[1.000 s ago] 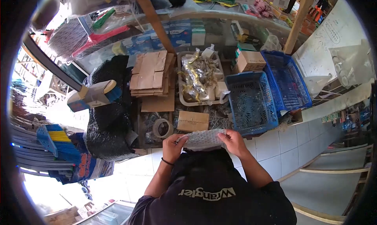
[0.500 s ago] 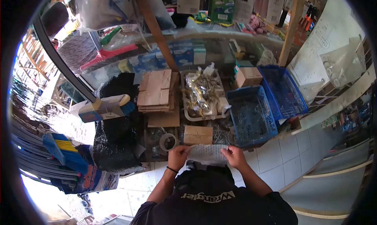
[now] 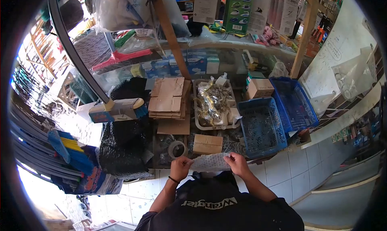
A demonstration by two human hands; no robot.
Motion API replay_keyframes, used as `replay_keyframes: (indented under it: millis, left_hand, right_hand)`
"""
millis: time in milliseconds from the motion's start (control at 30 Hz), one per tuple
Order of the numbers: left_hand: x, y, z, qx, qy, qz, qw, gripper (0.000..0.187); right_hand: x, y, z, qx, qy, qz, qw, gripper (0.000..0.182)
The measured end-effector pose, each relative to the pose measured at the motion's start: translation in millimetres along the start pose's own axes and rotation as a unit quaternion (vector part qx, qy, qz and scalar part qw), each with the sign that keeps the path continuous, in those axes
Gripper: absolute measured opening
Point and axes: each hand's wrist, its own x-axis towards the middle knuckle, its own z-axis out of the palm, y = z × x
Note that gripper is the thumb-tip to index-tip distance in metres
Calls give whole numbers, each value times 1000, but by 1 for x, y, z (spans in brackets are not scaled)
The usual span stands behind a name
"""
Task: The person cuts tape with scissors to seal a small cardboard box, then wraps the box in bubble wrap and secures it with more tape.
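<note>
A sheet of clear bubble wrap [image 3: 210,162] is stretched between my two hands at the table's near edge, close to my chest. My left hand [image 3: 180,167] pinches its left end, fingers closed. At the other end, my right hand [image 3: 237,164] grips the wrap between thumb and fingers. Just beyond the sheet lies a small brown cardboard box [image 3: 207,144]. A roll of tape [image 3: 176,149] rests past my left hand.
Flat cardboard pieces [image 3: 166,96] are stacked beside a white tray [image 3: 196,117] of shiny wrapped items. Blue plastic baskets [image 3: 264,152] stand at the right. Black bubble wrap [image 3: 121,144] covers the left side, near a long box [image 3: 117,110]. Blue-and-yellow brooms [image 3: 72,148] stand further left.
The camera view has shifted, so the table's contents appear further right and slightly lower. The bubble wrap is a bit more tilted and narrower, still held at both ends.
</note>
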Motion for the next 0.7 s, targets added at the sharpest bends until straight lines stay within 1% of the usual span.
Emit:
replay_keyframes:
  millis: [100, 200, 300, 400, 433, 533, 600, 667, 700]
  left_hand:
    - [-2, -9, 3, -60, -8, 25, 998, 14]
    - [-4, -15, 7, -184, -67, -26, 980, 18]
    - [0, -17, 12, -338, -90, -26, 936, 25]
    - [7, -13, 12, -411, -147, -14, 900, 30]
    - [7, -6, 7, -358, -167, -28, 918, 25]
    - [6, -13, 18, -269, -231, -82, 931, 22]
    - [1, -10, 21, -242, -197, -104, 944, 23]
    - [0, -7, 17, -209, -179, -116, 955, 25]
    - [-1, -9, 17, -228, -159, -99, 956, 24]
  right_hand:
    - [3, -6, 1, 21, 2, -9, 1000, 26]
    - [6, -5, 7, 99, 10, 20, 995, 26]
    - [13, 5, 7, 95, 8, 1, 995, 26]
    - [16, 8, 5, 76, 15, -1, 997, 28]
    - [18, 8, 4, 52, 11, 2, 999, 29]
    - [21, 10, 0, -24, -8, 9, 1000, 32]
    - [26, 13, 0, -78, -31, 7, 996, 33]
    - [31, 8, -2, -69, -37, 29, 997, 33]
    - [32, 5, -2, -64, -39, 41, 996, 33]
